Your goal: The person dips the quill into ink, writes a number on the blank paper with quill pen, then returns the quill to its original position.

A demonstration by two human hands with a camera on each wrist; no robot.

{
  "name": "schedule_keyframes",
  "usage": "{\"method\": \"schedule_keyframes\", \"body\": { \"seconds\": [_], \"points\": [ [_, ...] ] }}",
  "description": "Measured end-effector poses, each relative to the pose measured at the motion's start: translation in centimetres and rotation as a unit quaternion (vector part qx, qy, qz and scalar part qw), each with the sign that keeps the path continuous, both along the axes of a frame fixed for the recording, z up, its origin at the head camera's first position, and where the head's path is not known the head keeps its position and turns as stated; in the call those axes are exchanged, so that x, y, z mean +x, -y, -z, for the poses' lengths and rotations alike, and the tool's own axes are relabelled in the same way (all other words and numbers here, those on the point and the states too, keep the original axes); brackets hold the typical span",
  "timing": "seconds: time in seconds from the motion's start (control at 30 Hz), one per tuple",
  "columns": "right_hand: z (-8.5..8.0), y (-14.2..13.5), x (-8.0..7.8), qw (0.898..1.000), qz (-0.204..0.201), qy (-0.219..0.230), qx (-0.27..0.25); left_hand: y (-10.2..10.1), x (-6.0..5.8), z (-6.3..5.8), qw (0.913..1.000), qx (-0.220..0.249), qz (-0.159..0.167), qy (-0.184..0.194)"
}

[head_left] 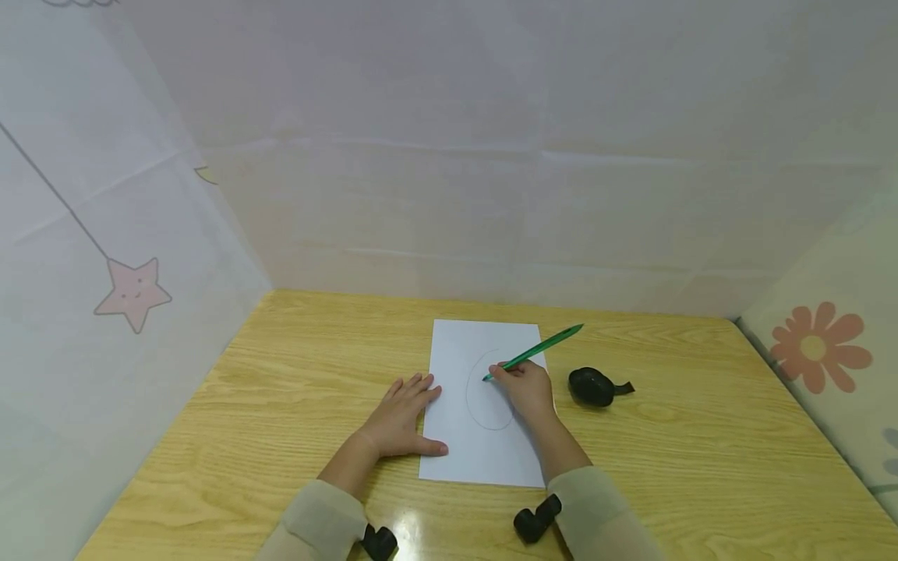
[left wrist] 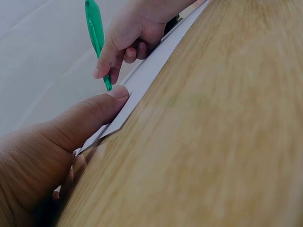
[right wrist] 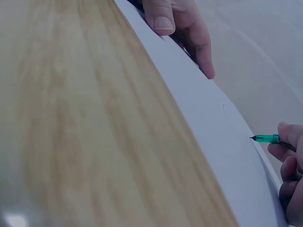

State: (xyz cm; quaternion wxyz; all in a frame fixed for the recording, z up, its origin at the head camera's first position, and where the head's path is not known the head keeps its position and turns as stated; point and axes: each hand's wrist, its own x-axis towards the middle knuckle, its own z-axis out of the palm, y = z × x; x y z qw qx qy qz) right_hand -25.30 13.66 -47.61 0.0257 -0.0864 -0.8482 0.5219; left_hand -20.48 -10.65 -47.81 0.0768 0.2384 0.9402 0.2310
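Observation:
A white sheet of paper (head_left: 449,436) lies on the wooden table with a thin oval outline drawn on it. My right hand (head_left: 528,389) pinches a green pen (head_left: 543,345) near its dark tip, the other end slanting up to the right. The pen tip is at the upper left part of the oval, inside or on its line; whether it touches the paper I cannot tell. My left hand (head_left: 401,421) rests spread at the sheet's left edge, thumb and fingertips on the paper. In the left wrist view the left thumb (left wrist: 90,113) presses the paper's edge.
A black rounded object (head_left: 592,387) with a short strap-like tab lies on the wooden table (head_left: 701,436), right of the paper. Pale printed cloth (head_left: 449,218) stands behind the table and along both sides. Black devices (head_left: 536,520) sit at both wrists.

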Motion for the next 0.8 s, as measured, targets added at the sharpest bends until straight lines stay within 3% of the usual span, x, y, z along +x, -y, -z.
{"method": "schedule_keyframes", "body": {
  "seconds": [0.8],
  "points": [
    [0.30,0.77,-0.02,1.000,-0.022,-0.016,0.000,-0.09,0.03,-0.09,1.0000,-0.004,-0.004,0.000]
  ]
}}
